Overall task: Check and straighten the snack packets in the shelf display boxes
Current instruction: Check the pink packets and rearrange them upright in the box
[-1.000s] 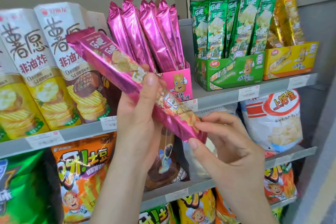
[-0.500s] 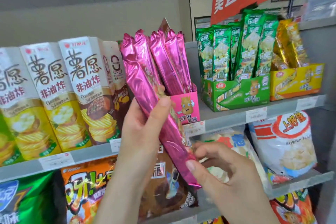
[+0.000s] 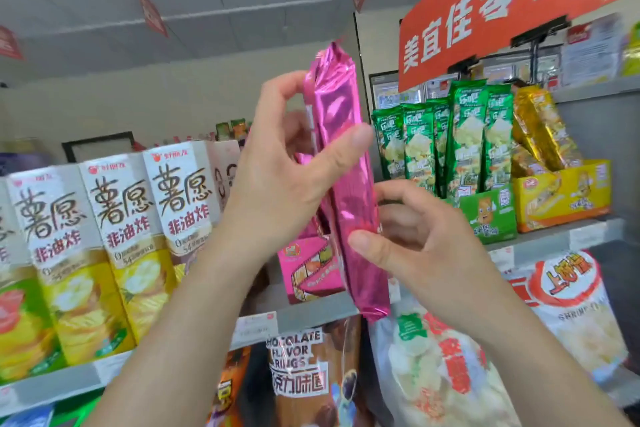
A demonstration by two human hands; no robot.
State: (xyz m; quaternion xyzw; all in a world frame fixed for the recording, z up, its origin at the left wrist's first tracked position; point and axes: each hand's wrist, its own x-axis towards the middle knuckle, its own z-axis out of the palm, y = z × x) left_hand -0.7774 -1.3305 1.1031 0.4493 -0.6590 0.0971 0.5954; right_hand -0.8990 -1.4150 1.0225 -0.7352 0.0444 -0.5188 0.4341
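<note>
Head view looks up at a shop shelf (image 3: 311, 314). A pink display box (image 3: 308, 270) sits on it, and every place is told from that box.

Far to the left of the box stand tall chip boxes (image 3: 121, 253), white on top and yellow below, side by side.

Just left of the box and higher up is the left hand (image 3: 277, 191). Its thumb lies across the front of a shiny pink packet (image 3: 337, 104) and its fingers curl round the back, so it holds the packet.

The packet is out of the box. It stands almost straight up in front of the box's right side. Its top end is high above the box and its bottom end hangs lower than the shelf edge.

Just right of the box is the right hand (image 3: 429, 246). Its thumb presses the low part of the packet and its fingers bend behind it, so it pinches the packet.

Further right of the box, green packets (image 3: 464, 135) stand in a green box (image 3: 491, 215). After them, gold packets (image 3: 540, 125) lean in a yellow box (image 3: 568, 198). High above these, up and to the right of the pink box, hangs a red sign (image 3: 512, 21).
</note>
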